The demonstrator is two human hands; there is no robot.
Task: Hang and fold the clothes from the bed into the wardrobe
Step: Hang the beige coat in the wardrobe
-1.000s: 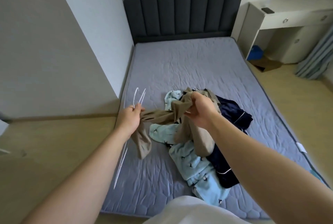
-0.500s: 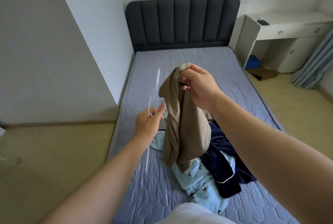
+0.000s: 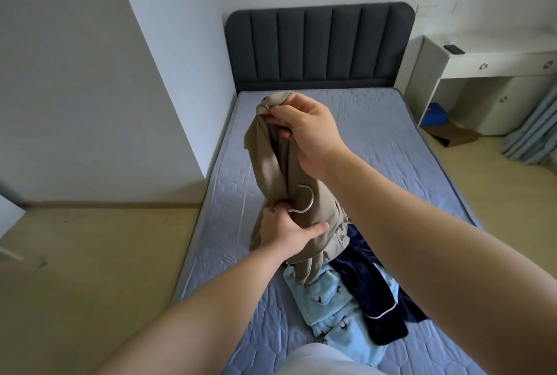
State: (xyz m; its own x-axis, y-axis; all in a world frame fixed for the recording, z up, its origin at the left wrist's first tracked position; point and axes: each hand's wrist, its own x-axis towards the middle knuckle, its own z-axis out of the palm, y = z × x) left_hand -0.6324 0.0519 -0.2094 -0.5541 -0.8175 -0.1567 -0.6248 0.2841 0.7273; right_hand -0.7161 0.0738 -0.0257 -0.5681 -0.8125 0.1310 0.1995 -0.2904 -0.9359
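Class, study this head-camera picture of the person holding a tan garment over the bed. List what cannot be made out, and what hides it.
- White hanger: head view, only the hook shows; the tan garment and left hand hide the rest.
- Tan garment: head view, bunched in the right hand; its type is unclear.
- Dark object on the desk: head view, too small to identify.
- Wardrobe: outside the frame.
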